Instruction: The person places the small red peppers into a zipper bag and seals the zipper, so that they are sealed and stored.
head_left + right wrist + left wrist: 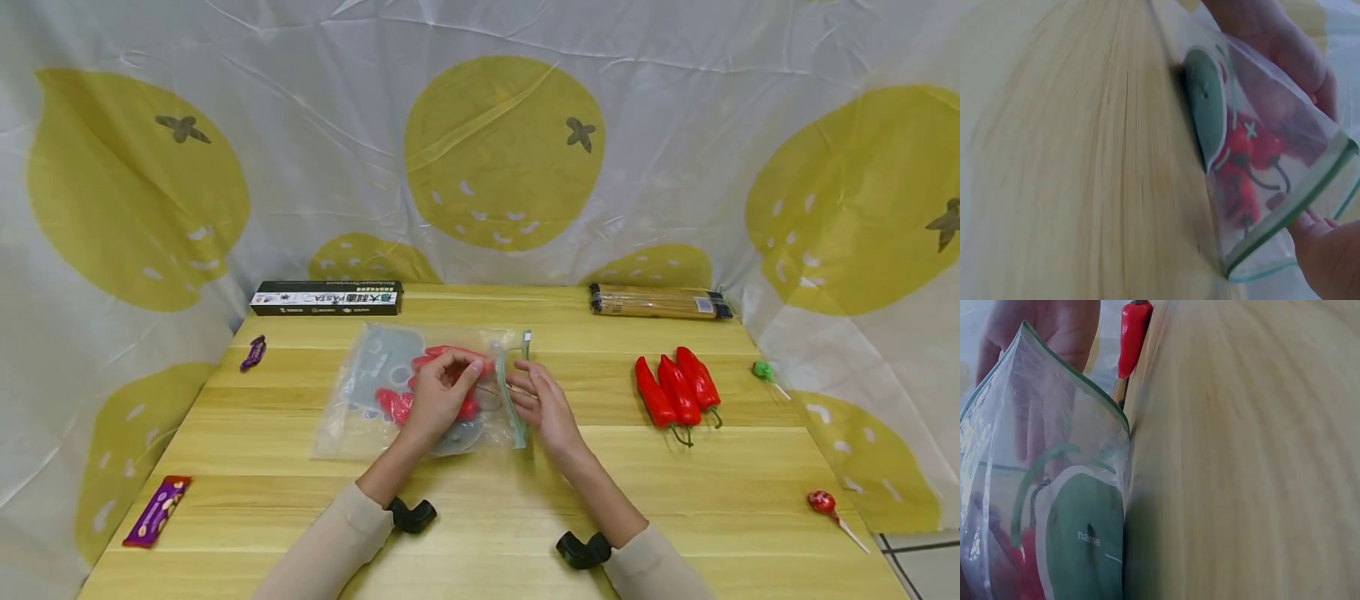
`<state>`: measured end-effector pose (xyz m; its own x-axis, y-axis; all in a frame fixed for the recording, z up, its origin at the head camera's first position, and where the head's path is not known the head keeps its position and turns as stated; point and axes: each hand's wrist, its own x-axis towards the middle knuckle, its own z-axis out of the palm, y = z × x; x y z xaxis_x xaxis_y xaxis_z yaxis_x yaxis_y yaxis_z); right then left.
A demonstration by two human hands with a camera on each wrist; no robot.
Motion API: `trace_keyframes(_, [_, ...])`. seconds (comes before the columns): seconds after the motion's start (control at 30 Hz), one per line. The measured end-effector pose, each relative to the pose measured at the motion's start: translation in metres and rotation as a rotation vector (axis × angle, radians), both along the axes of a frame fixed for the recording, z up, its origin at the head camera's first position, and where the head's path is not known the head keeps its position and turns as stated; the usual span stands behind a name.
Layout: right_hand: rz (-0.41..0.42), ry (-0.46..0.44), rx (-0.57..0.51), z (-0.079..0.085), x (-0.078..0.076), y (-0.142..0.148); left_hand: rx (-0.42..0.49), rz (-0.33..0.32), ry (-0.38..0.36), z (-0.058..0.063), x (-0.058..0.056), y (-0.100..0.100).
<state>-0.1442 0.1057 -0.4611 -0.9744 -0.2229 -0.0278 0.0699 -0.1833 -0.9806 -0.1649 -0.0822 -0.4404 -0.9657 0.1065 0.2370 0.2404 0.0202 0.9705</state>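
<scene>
A clear zip bag (337, 425) with a green-edged mouth lies on the table, its mouth to the right. Red chili peppers (1241, 197) with dark curved stems show through its film. My left hand (442, 396) is over the bag, its thumb and forefinger pinching the upper film; what its other fingers touch is hidden. My right hand (547, 412) is at the parted mouth, with loosely straight fingers (1038, 425) reaching inside. In the right wrist view, the peppers' stems point toward those fingertips. Whether they touch a stem I cannot tell.
Right of the bag lie three red chili peppers (677, 390), a green lollipop (762, 371) and a red lollipop (822, 502). A pasta box (326, 298) and a spaghetti pack (660, 302) lie behind. Leftward are a purple candy (253, 353) and chocolate bar (157, 511).
</scene>
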Motion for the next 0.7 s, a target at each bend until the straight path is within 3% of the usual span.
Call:
trace_keyframes(0.17, [-0.021, 0.066, -0.025, -0.004, 0.006, 0.024, -0.002, -0.013, 0.007, -0.003, -0.001, 0.0])
trace_keyframes(0.23, [-0.063, 0.107, 0.028, -0.004, 0.011, 0.039, 0.001, -0.017, 0.004, -0.005, -0.002, 0.0])
trace_keyframes(0.43, [-0.279, 0.177, 0.371, -0.004, 0.026, 0.091, 0.03, -0.007, -0.021, -0.02, -0.011, -0.003])
trace_keyframes(0.53, [-0.403, 0.169, 0.528, -0.003, 0.031, 0.118, 0.034, 0.018, -0.035, -0.031, -0.017, -0.005])
trace_keyframes(0.7, [-0.577, 0.113, 0.774, 0.001, 0.041, 0.153, -0.052, 0.082, -0.007, -0.035, -0.018, -0.008])
